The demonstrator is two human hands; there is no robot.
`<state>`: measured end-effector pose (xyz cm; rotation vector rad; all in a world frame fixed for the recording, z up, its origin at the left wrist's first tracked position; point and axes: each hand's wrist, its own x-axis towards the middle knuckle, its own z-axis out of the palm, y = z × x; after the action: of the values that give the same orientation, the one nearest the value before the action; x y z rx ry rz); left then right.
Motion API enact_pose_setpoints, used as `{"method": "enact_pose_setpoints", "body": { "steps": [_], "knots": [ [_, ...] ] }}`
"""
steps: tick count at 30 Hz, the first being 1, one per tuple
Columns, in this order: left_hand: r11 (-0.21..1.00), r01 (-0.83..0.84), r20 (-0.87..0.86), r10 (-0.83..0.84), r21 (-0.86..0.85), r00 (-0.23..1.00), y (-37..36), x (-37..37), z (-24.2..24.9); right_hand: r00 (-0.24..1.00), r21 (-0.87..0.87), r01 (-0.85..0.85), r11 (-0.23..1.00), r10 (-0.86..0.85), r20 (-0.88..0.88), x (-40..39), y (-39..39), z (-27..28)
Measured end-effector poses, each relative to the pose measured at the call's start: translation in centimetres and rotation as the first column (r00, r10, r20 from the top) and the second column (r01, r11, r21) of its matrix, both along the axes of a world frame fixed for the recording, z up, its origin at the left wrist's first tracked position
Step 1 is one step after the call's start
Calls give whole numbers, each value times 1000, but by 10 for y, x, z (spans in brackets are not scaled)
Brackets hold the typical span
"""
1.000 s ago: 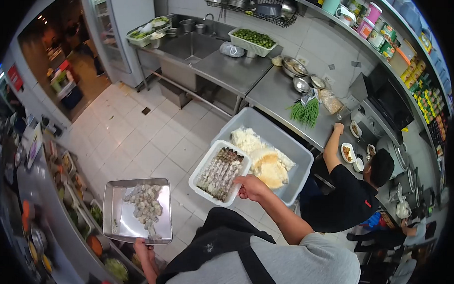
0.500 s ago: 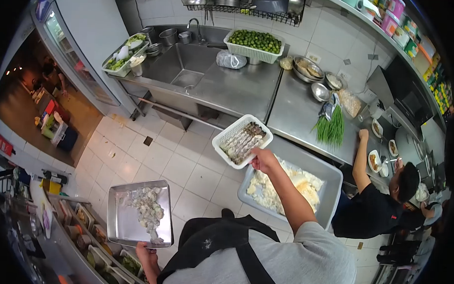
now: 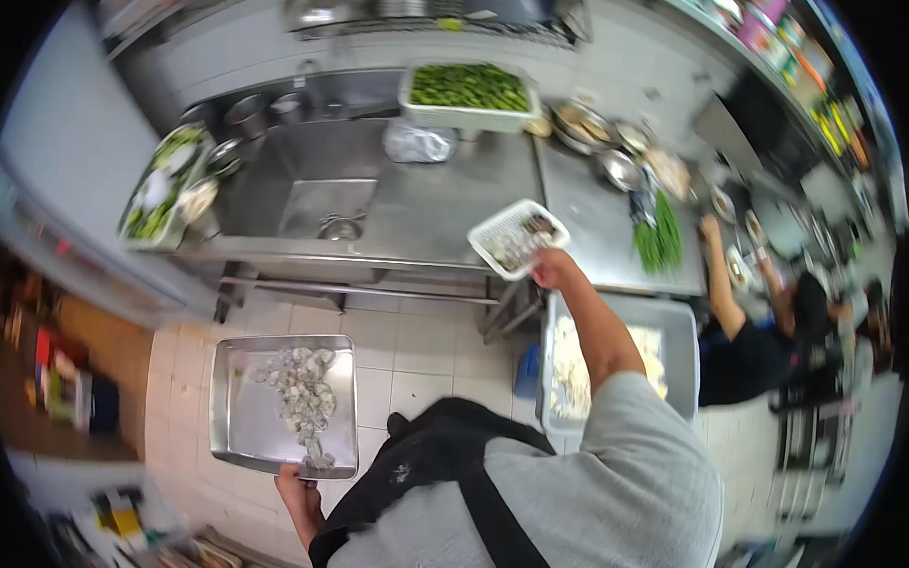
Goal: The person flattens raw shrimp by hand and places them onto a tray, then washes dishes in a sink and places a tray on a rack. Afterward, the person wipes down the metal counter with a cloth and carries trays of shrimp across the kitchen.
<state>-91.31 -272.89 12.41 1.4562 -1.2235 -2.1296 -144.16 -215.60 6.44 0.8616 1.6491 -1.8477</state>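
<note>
My left hand [image 3: 297, 486] grips the near edge of a rectangular steel tray [image 3: 245, 407], held above the floor tiles. Peeled raw shrimp [image 3: 308, 399] lie heaped in its right half. Out in front, my right hand [image 3: 548, 269] is closed on the rim of a white perforated basket [image 3: 496, 232]. Inside the basket are grey shrimp with dark ends [image 3: 524, 241], blurred by motion. Below my right forearm stands a grey tub [image 3: 682, 357] with a pale, flour-like mass [image 3: 570, 373] in it.
A steel sink [image 3: 322, 194] holds a small bowl [image 3: 340, 227]. On the counter stand a basket of green limes [image 3: 469, 87], a plastic bag [image 3: 419, 141], green stalks [image 3: 658, 234] and metal bowls [image 3: 619, 170]. A co-worker in black [image 3: 748, 349] works at the right.
My view has swung leftward, and I stand nearer the sink counter. The white basket has come over the counter's front edge; the tray stays in my left hand.
</note>
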Motion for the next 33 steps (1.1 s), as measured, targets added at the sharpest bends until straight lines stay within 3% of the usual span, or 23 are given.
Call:
{"method": "enact_pose_setpoints", "body": {
  "steps": [4, 8, 10, 11, 12, 13, 14, 15, 16, 18, 19, 20, 21, 22, 24, 26, 27, 28, 29, 30, 31, 32, 33],
  "knots": [
    [993, 114, 17, -113, -18, 993, -47, -47, 41, 996, -52, 88, 995, -86, 28, 23, -16, 31],
    [983, 180, -18, -179, 26, 984, -76, -126, 43, 998, -18, -1, 1000, 2, 70, 7, -19, 34],
    [975, 221, -61, -221, -7, 973, -69, -159, 40, 983, -38, 184, 982, -182, 35, 7, -18, 15],
    [977, 201, -70, -206, -70, 976, -62, -171, 43, 982, -224, 188, 956, -191, 10, 11, -18, 20],
    [961, 274, -80, -275, -27, 958, -89, -166, 7, 993, -141, 115, 983, -113, 27, 12, -15, 30],
    [977, 211, -59, -210, 15, 976, -89, -178, 2, 998, -104, 54, 993, -49, 47, 8, -7, 30],
    [958, 285, -31, -285, -12, 958, -85, -192, 14, 991, -21, 120, 993, -118, 70, 18, -42, 89],
    [964, 264, -67, -264, 0, 962, -91, -201, 9, 949, 330, -255, 909, 169, 268, 1, -15, 76],
    [960, 278, -115, -273, 30, 955, -91, -219, -4, 904, 530, -420, 737, 286, 318, -5, -16, 104],
    [976, 218, -52, -219, -17, 974, -72, -254, 13, 789, 666, -597, 447, 475, 389, -13, -13, 139],
    [972, 235, 35, -235, 9, 971, -73, -264, 2, 746, 742, -587, 324, 572, 340, -16, -12, 149],
    [959, 283, -11, -283, 19, 959, -72, -279, 3, 718, 782, -571, 251, 614, 327, -27, -17, 155],
    [947, 321, -22, -320, 24, 947, -67, -298, 0, 713, 783, -589, 202, 587, 384, -46, -28, 162],
    [946, 324, -36, -324, 14, 946, -60, -301, 1, 757, 909, -397, 128, 605, 246, -51, -28, 147],
    [940, 336, -41, -334, 60, 942, -35, -337, -5, 795, 904, -423, 61, 503, 338, -58, -25, 159],
    [909, 417, -36, -416, 18, 909, -23, -360, -22, 793, 898, -407, 170, 554, 254, -37, 19, 118],
    [906, 423, -52, -420, 38, 906, -32, -348, -54, 819, 774, -549, 316, 387, 423, -18, -4, 129],
    [915, 400, -54, -397, 50, 916, -17, -364, -48, 820, 712, -573, 407, 306, 484, -16, 22, 81],
    [919, 386, -26, -385, 76, 922, -9, -380, -50, 881, 591, -451, 669, 228, 414, -9, 24, 62],
    [918, 395, -7, -395, 43, 919, -1, -392, -58, 965, 539, -259, 801, 187, 185, 2, 3, 64],
    [918, 393, -33, -392, 54, 920, 12, -402, -24, 996, 385, -66, 920, 36, 83, 15, -20, 56],
    [903, 426, 1, -426, 57, 905, 14, -411, -23, 979, 220, 204, 954, -201, -34, 19, -40, 48],
    [901, 431, 14, -432, 57, 902, 19, -417, -19, 954, 211, 296, 932, -280, -103, 17, -47, 35]
  ]
}}
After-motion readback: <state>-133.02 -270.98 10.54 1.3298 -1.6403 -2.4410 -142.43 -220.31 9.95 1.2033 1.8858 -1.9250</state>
